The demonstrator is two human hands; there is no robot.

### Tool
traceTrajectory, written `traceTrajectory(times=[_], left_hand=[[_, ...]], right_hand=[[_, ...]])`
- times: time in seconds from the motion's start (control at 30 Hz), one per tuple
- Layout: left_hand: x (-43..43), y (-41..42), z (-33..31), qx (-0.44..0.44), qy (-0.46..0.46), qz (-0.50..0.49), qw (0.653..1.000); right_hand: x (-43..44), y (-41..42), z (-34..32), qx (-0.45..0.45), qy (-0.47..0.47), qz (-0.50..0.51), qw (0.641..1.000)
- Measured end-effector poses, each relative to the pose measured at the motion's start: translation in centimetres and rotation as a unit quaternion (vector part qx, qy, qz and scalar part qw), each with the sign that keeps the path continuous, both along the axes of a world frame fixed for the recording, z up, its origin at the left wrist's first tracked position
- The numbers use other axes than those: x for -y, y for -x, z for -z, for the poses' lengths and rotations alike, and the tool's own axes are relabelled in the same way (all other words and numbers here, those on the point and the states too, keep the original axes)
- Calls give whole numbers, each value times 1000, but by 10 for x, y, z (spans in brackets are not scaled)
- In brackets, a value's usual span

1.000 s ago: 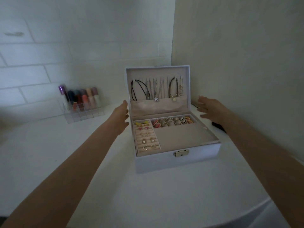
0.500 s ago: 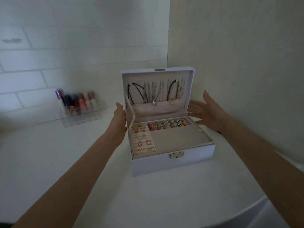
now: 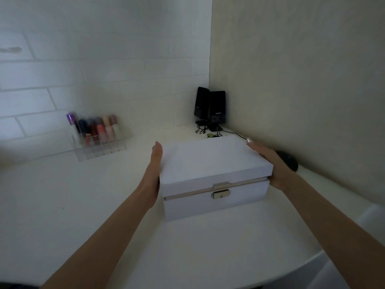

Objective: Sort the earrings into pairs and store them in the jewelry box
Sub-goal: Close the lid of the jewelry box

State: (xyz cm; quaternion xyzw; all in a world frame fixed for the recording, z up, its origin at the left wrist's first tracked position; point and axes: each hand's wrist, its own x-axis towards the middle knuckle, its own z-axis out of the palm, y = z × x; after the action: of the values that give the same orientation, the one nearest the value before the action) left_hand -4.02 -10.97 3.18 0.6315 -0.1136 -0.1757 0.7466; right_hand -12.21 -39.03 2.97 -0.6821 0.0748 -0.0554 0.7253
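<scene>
Jewelry box (image 3: 212,163) sits mid white surface (image 3: 104,205), lid down, clasp (image 3: 220,193) at front. L hand (image 3: 153,172) flat against box's left side, fingers (image 3: 157,151) straight. R hand (image 3: 270,161) along lid's right edge, fingers straight too. Behind: clear organizer (image 3: 100,142) w/ lipsticks at left, black speakers (image 3: 210,107) in corner.

Dim, flat light throughout, with a grey-green cast; we cannot place its source. The tabletop (image 3: 83,205) is palest around the jewelry box (image 3: 208,163) and greys off toward the lower left corner. A soft shadow lies along the box's front foot; its clasp (image 3: 220,193) gives a faint glint. We find the frame soft all over: the bottles (image 3: 98,130) smear together, the speakers (image 3: 210,107) carry unreadable lettering. Tile lines (image 3: 41,97) bow at the left edge, and the corners darken
</scene>
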Motion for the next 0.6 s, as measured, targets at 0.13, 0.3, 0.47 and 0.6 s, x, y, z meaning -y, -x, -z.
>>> traceTrajectory(times=[0.13, 0.3, 0.47, 0.6], left_hand=[[-3, -15, 11, -12, 30, 5, 999], [-1, -14, 11, -2, 21, 0, 1000], [3, 4, 0, 16, 29, -14, 999], [0, 9, 7, -14, 39, -17, 999]], right_hand=[[-1, 2, -1, -1, -6, 7, 1000], [3, 1, -2, -6, -34, 28, 999], [-3, 3, -6, -6, -25, 20, 999], [-6, 5, -7, -26, -34, 26, 999]])
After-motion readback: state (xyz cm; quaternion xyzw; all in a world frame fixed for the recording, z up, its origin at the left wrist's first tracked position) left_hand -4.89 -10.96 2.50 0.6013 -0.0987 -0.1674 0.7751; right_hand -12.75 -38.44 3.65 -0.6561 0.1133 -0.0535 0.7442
